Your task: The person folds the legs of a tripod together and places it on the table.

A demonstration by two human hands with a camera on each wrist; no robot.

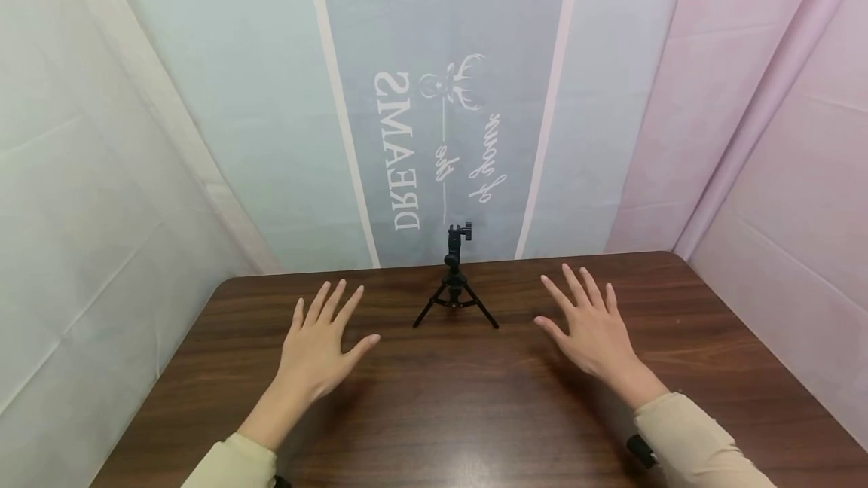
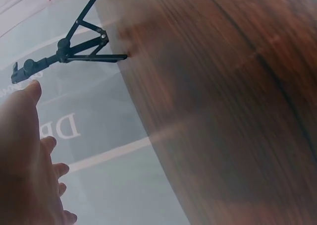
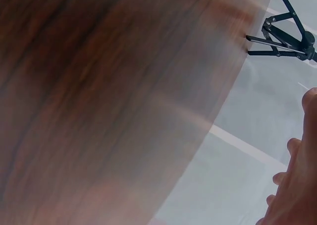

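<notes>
Probably the tripod (image 1: 455, 279) is light, stiff, best held by its column (image 1: 453, 245); left hand (image 1: 315, 352) and right hand (image 1: 597, 333) have fingers (image 1: 349, 306) spread.

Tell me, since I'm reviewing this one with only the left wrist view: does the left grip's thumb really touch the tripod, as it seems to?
Observer: No. The head view shows a gap between the left grip and the tripod.
Operator: Mine barely shows the other side. Is the right grip holding anything?
Observer: No. In the head view it is spread open and empty, to the right of the tripod.
Operator: I see "DR" on the backdrop. What is the whole word?
Observer: The head view shows it in full: DREAMS.
</notes>
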